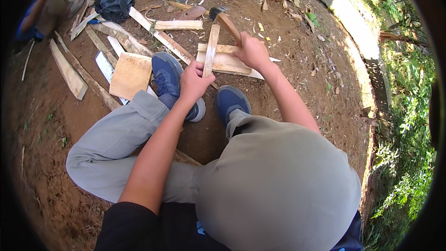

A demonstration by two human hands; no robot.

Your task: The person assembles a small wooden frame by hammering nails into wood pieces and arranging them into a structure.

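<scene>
- 2 bare forearms reach down from the lower edge in the head view, over bent knees and blue shoes (169,76).
- Left hand (194,82) is closed around the near end of a narrow wooden strip (211,50), which runs away from it across a flat board (226,62).
- Right hand (252,51), just right of the strip, grips a hammer (225,20) by its wooden handle; the head sits beyond the knuckles, over the dirt.

One package-like item only: a black plastic bag (113,3), far left, crumpled and lumpy, shiny black, lying on bare dirt ground (297,65) among scattered wood strips, touching a long pale plank (158,35) at its right edge. Contents not visible. No labels, signs or screens anywhere in view.
</scene>
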